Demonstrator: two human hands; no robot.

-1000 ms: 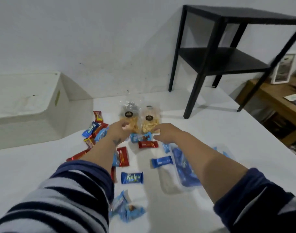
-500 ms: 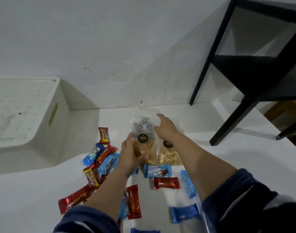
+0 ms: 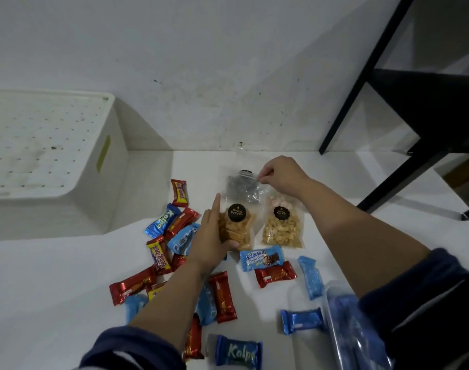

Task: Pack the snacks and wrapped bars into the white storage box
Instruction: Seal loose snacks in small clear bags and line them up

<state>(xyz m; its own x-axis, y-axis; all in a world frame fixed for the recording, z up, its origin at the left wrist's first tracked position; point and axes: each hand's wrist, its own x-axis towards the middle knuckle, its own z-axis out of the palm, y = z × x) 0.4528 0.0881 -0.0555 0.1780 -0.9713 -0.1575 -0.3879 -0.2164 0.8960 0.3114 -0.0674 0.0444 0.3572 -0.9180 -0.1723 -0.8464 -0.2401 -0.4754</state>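
Packing barely started: left hand [image 3: 210, 243] grips the cracker bag [image 3: 237, 228], right hand [image 3: 280, 176] pinches the dark bag [image 3: 244, 186], bars [image 3: 222, 296] scattered near, white storage box [image 3: 76, 180] far left.

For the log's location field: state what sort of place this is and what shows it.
Probably a room in a home, not a shop or warehouse: snacks lie loose on a white surface against a scuffed plain wall, with a black side table and a white storage box standing nearby.
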